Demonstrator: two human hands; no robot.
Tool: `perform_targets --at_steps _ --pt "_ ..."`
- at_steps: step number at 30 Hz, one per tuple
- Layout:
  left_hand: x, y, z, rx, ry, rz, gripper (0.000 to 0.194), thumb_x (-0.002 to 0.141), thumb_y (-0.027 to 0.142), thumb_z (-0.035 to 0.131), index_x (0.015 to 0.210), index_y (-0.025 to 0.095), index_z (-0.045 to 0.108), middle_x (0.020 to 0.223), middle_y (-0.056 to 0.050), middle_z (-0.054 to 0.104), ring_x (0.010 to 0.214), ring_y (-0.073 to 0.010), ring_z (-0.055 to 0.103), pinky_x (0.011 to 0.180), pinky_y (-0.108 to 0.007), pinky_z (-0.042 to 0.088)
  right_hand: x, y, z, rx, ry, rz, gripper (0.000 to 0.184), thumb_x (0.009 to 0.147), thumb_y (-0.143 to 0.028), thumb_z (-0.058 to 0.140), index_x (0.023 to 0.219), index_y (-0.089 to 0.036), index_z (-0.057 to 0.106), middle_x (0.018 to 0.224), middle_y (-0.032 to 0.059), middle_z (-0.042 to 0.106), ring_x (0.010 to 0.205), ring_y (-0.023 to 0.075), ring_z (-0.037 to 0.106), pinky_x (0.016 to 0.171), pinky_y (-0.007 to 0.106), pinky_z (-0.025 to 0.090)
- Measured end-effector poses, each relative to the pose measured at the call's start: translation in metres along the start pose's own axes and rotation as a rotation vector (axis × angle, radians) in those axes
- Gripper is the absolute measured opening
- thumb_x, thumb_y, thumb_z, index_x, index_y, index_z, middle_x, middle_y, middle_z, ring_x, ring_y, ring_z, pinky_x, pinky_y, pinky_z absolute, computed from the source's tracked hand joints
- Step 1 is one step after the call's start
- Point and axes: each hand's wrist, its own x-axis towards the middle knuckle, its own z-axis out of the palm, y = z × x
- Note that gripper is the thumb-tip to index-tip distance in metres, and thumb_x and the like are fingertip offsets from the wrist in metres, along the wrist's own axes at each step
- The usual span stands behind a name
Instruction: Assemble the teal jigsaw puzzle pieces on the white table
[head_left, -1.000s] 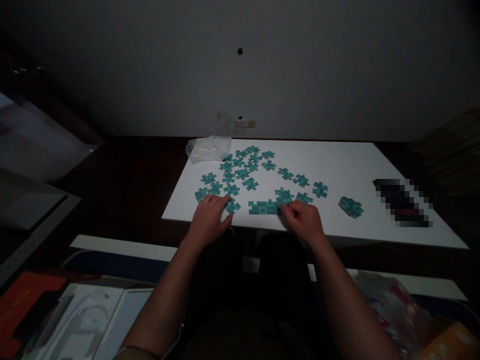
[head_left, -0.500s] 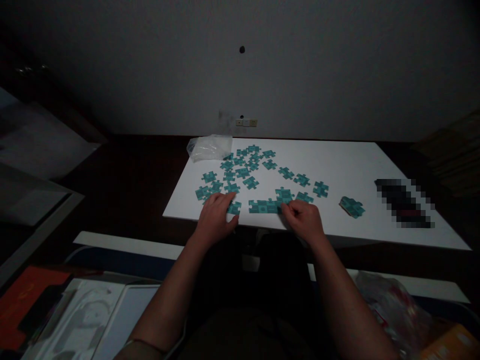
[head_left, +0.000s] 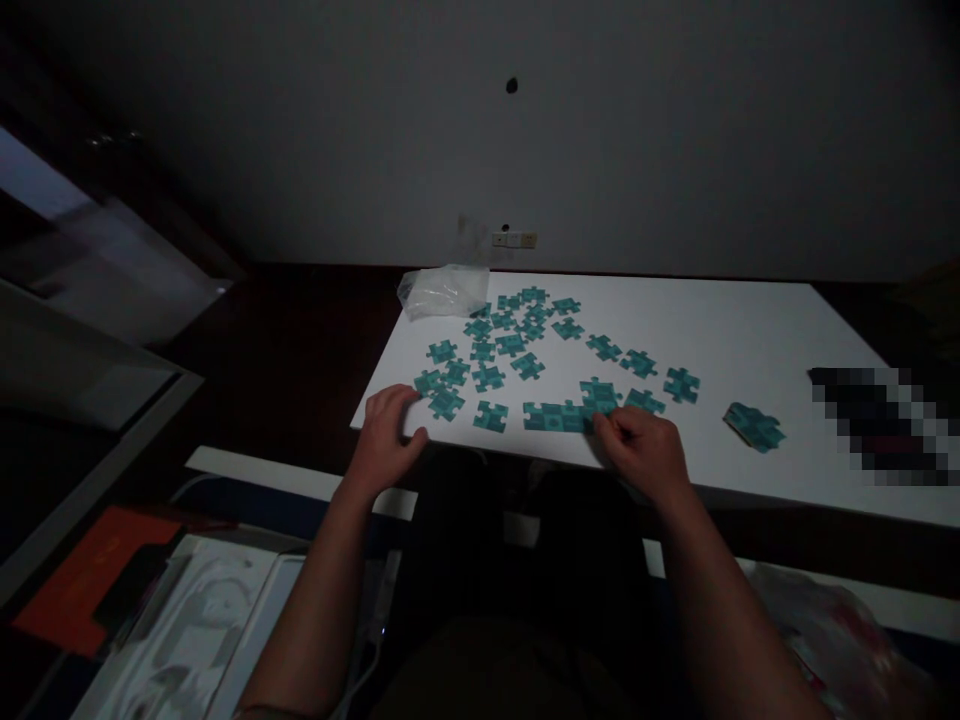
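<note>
Teal jigsaw puzzle pieces lie on the white table. My left hand (head_left: 386,435) is at the table's front left edge, thumb and fingers apart, beside overlapping loose pieces (head_left: 446,402). A single puzzle piece (head_left: 490,416) lies flat between that hand and a joined strip of pieces (head_left: 556,416). My right hand (head_left: 641,445) is closed, with its thumb and forefinger at the strip's right end; the fingers partly cover that end. Another piece (head_left: 598,392) sits directly above the strip's right part, and a loose piece (head_left: 645,402) lies just behind my right knuckles.
Several loose pieces (head_left: 510,344) spread over the left half of the table (head_left: 720,320). A clear plastic bag (head_left: 446,292) lies at the back left corner. To the right are a small stack of pieces (head_left: 756,428) and a pixelated dark object (head_left: 885,430). Open boxes (head_left: 202,600) sit low at left.
My left hand has moved left, off the single puzzle piece, which now lies uncovered. My right hand stays at the strip's end. The whole view has shifted, so the table appears farther right.
</note>
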Motion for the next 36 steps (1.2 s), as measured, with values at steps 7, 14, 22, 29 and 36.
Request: perform_targets --at_steps 7,14,22,29,36 --pt "-0.013 0.023 0.017 0.051 0.048 -0.077 0.038 0.107 0.037 0.07 0.144 0.026 0.071 0.143 -0.016 0.078 0.14 -0.0392 0.067 0.125 -0.061 0.056 -0.001 0.0 0.0 -0.038 -0.011 -0.021 0.054 0.111 -0.047 0.063 0.063 -0.03 0.044 0.058 0.0005 0.051 0.056 0.0191 0.05 0.061 0.041 0.037" --pt "0.002 0.038 0.026 0.077 0.024 -0.098 0.051 0.102 0.036 0.082 0.15 0.027 0.069 0.151 -0.016 0.077 0.144 -0.0407 0.067 0.128 -0.061 0.055 -0.001 -0.002 0.0 -0.04 -0.01 -0.008 0.055 0.111 -0.048 0.064 0.063 -0.031 0.043 0.058 -0.0002 0.049 0.055 0.0197 0.05 0.061 0.041 0.036" --pt "0.007 0.043 0.032 0.08 0.015 -0.072 0.047 0.102 0.033 0.08 0.147 0.025 0.07 0.147 -0.016 0.079 0.141 -0.0406 0.069 0.126 -0.061 0.057 0.0 -0.002 0.0 -0.035 -0.019 -0.014 0.052 0.109 -0.043 0.064 0.063 -0.031 0.043 0.058 -0.0005 0.049 0.056 0.0195 0.049 0.061 0.041 0.035" --pt "0.023 0.043 0.028 0.069 0.036 -0.051 0.043 0.105 0.035 0.075 0.146 0.026 0.071 0.151 -0.016 0.077 0.146 -0.0406 0.067 0.129 -0.063 0.056 0.001 -0.005 -0.001 -0.039 -0.01 -0.009 0.052 0.109 -0.042 0.064 0.064 -0.031 0.042 0.058 0.0001 0.05 0.056 0.0202 0.05 0.062 0.041 0.037" --pt "0.041 0.024 0.024 0.129 0.025 -0.07 0.039 0.112 0.039 0.062 0.144 0.024 0.078 0.159 -0.016 0.079 0.151 -0.0402 0.071 0.133 -0.065 0.054 0.003 -0.005 -0.002 -0.027 -0.031 -0.009 0.053 0.111 -0.041 0.063 0.065 -0.031 0.039 0.058 0.0001 0.051 0.057 0.0202 0.05 0.063 0.041 0.037"
